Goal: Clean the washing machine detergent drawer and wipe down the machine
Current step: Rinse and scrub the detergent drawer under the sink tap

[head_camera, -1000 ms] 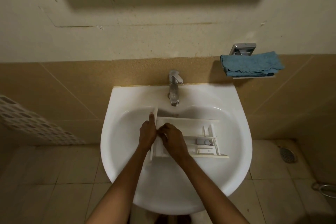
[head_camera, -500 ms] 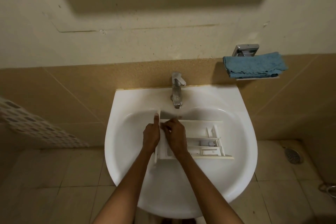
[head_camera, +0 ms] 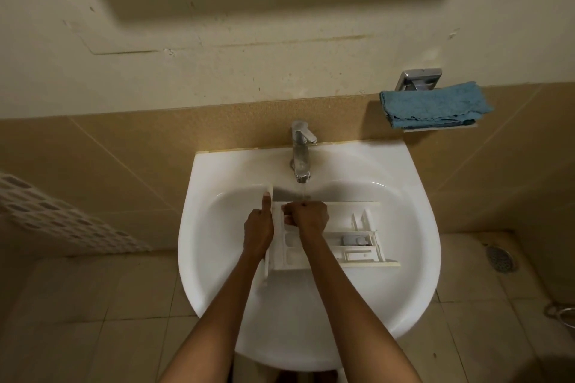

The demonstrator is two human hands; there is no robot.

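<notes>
The white, many-chambered detergent drawer point(head_camera: 342, 224) is lying in the sink point(head_camera: 431, 242) under the running tap point(head_camera: 301, 152). The left hand point(head_camera: 258, 235) is keeping its grip clasped on the front panel. The right hand point(head_camera: 308, 218) is curling its grip inside; on what, I cannot tell.

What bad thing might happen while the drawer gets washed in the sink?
1. Water from the tap lands on the right hand at the far edge of the detergent drawer. It may splash over the rim of the sink onto the floor.
2. The left hand holds the wet drawer by its front end. That grip might slip, and the drawer could knock against the basin.
</notes>
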